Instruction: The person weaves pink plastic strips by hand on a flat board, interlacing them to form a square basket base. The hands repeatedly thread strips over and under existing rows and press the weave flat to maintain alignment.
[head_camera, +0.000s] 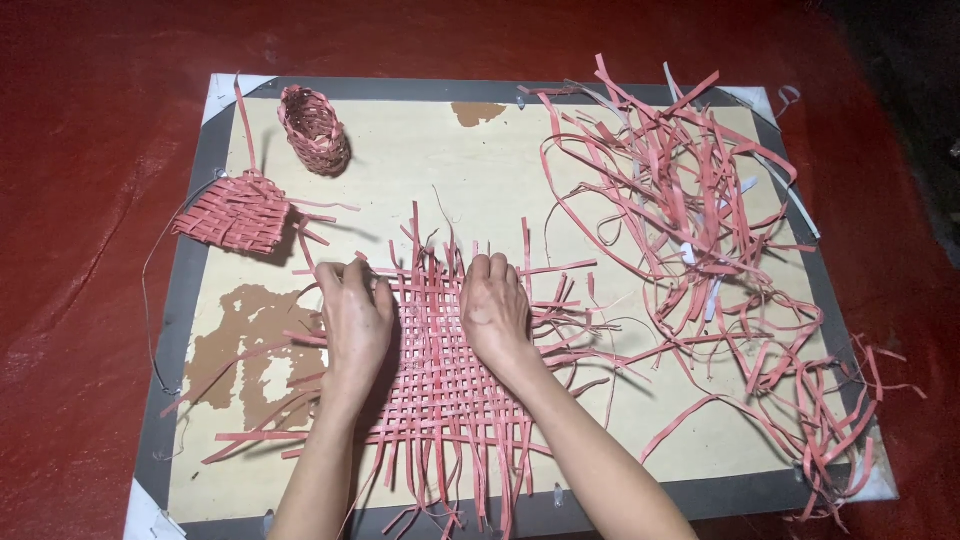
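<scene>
Red floor (90, 330) fills the frame around everything, a glossy painted or plastic-covered surface, and on it lies the pale rectangular plywood board with a grey border (420, 160), which serves as my flat working base. I judge the board is there to keep the strips level and off the floor.

Over the board's right half spreads a loose tangled heap of pink flat strips (700, 220), well apart from my hands but within reach, so it reads as the supply pile. Some strips trail past the board's lower right corner onto the floor.

At the middle, near the front edge, sits the half-woven pink strip mat (445, 385), a square lattice with free ends sticking out on every side. Both my hands rest on its far part. My left hand (352, 320) lies palm down with fingers curled onto the strips at the mat's upper left; I cannot tell whether it pinches a strip or only presses. My right hand (494, 310) lies flat, fingers bent at the top edge, pressing the weave down, likely so the crossings do not slide apart.

Toward the far left lies a smaller flat woven pink panel (235, 212), partly over the board's grey border, set aside. Behind it stands a small round woven pink basket (314, 128), lying tilted, apart from the rest.
</scene>
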